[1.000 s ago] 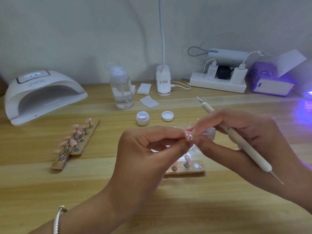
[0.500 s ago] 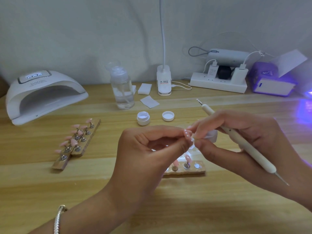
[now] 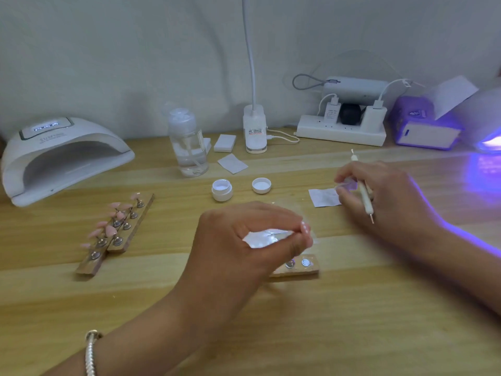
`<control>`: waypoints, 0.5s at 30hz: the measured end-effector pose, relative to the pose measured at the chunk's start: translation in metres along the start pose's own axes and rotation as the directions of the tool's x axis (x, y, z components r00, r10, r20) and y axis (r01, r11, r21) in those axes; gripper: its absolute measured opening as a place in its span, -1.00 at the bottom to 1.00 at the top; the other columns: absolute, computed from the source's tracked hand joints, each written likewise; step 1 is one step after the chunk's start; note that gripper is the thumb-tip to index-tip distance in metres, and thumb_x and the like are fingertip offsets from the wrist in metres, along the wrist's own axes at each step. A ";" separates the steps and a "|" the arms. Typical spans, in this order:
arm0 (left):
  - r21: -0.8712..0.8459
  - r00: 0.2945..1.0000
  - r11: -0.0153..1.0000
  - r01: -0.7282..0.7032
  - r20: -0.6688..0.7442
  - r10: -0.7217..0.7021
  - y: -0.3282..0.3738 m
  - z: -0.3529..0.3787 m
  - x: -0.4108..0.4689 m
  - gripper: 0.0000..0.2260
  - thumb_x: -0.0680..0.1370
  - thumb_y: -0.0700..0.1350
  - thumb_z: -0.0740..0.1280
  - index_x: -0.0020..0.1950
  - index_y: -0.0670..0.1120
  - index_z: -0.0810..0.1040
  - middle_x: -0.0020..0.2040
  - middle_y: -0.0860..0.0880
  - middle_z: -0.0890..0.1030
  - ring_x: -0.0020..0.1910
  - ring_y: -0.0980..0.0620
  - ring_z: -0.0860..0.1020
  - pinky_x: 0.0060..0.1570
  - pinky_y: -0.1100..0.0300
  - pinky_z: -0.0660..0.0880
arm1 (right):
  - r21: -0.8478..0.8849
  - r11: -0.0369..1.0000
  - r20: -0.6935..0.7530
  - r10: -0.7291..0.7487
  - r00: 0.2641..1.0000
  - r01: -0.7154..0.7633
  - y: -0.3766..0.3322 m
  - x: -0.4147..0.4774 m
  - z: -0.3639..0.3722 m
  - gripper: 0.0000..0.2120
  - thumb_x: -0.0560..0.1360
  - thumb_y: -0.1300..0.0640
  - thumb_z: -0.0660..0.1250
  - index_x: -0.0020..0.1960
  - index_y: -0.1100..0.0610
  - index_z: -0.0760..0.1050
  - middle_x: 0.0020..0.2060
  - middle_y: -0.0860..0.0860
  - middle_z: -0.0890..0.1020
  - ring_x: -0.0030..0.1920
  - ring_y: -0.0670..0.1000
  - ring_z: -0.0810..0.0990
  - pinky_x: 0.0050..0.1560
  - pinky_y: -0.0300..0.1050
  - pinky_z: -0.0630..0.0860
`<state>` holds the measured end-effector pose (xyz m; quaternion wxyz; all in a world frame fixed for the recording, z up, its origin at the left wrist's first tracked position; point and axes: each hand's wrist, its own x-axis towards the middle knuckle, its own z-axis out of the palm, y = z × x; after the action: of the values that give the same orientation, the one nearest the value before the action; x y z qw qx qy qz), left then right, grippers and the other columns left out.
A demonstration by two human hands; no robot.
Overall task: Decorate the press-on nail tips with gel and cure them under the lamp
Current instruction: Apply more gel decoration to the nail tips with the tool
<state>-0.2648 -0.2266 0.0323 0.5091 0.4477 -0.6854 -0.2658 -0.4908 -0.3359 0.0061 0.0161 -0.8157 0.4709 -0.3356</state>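
Observation:
My left hand [image 3: 244, 240] pinches a pink nail tip with white dots [image 3: 305, 227] at its fingertips, above a short wooden holder [image 3: 298, 270] with metal studs. A blurred whitish patch shows in that hand's palm. My right hand [image 3: 385, 196] is off to the right, gripping a white dotting pen [image 3: 364, 195], and its fingertips touch a small clear thing over a white paper square [image 3: 321, 198]. An open white gel pot [image 3: 221, 189] and its lid [image 3: 261, 185] sit behind my left hand. A white curing lamp [image 3: 62, 156] stands at the far left.
Two wooden holders with several pink tips [image 3: 116, 229] lie on the left. A pump bottle [image 3: 188, 142], white pads [image 3: 225, 143], a desk-lamp base [image 3: 254, 128] and a power strip [image 3: 341, 131] line the back. A lamp glowing purple [image 3: 490, 139] stands at far right.
My right hand has pulled away from the nail tip and moved right to the paper square, pen still in it. My left hand has dropped lower, still pinching the tip.

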 end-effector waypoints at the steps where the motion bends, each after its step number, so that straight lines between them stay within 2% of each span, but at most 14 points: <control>1: 0.102 0.999 0.995 -0.014 0.038 0.011 -0.003 0.002 0.001 -0.92 0.38 -0.10 0.57 -0.20 0.08 0.75 -0.14 0.23 0.70 -0.06 0.24 0.66 0.05 0.30 0.50 | -0.031 0.999 0.005 -0.016 1.000 0.017 0.004 -0.001 0.004 -0.93 0.47 0.25 0.44 -0.06 0.15 0.59 -0.27 -0.05 0.56 -0.21 0.07 0.49 -0.15 -0.10 0.36; 3: 0.332 0.997 0.941 -0.059 0.072 0.037 -0.007 0.008 0.004 -0.98 0.36 0.06 0.52 -0.24 0.16 0.73 -0.10 0.26 0.68 0.04 0.25 0.60 0.25 0.15 0.30 | -0.067 0.996 0.013 -0.053 0.999 0.053 0.007 -0.003 0.009 -0.93 0.45 0.28 0.44 -0.09 0.17 0.59 -0.28 0.00 0.58 -0.21 0.11 0.50 -0.12 -0.08 0.37; 6: 0.511 0.993 0.853 -0.104 0.096 0.063 -0.012 0.018 0.005 -0.93 0.35 0.16 0.45 -0.25 0.22 0.71 -0.11 0.24 0.64 0.03 0.23 0.51 0.28 0.23 0.09 | -0.073 0.995 0.008 -0.071 0.997 0.072 0.007 -0.002 0.012 -0.93 0.44 0.28 0.45 -0.10 0.18 0.59 -0.27 0.04 0.60 -0.21 0.11 0.49 -0.10 -0.07 0.38; 10: 0.549 0.992 0.831 -0.089 0.127 0.022 -0.014 0.021 0.004 -0.90 0.34 0.21 0.43 -0.25 0.25 0.70 -0.21 0.26 0.52 -0.10 0.24 0.39 0.20 0.38 0.02 | -0.086 0.992 0.014 -0.092 0.996 0.093 0.005 -0.002 0.012 -0.92 0.42 0.29 0.46 -0.11 0.20 0.60 -0.26 0.07 0.62 -0.20 0.15 0.51 -0.10 -0.02 0.42; 15: 0.532 0.988 0.847 -0.014 0.139 -0.071 -0.017 0.022 0.003 -0.85 0.32 0.25 0.40 -0.23 0.26 0.69 -0.19 0.28 0.50 -0.02 0.28 0.37 0.16 0.40 0.01 | -0.085 0.992 0.014 -0.091 0.996 0.092 0.006 -0.002 0.012 -0.92 0.41 0.28 0.46 -0.10 0.20 0.60 -0.24 0.08 0.61 -0.17 0.15 0.51 -0.09 0.00 0.43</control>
<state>-0.2797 -0.2394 0.0122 0.3074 0.5593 -0.7624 -0.1070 -0.4893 -0.3412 -0.0065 -0.0316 -0.8382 0.4467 -0.3113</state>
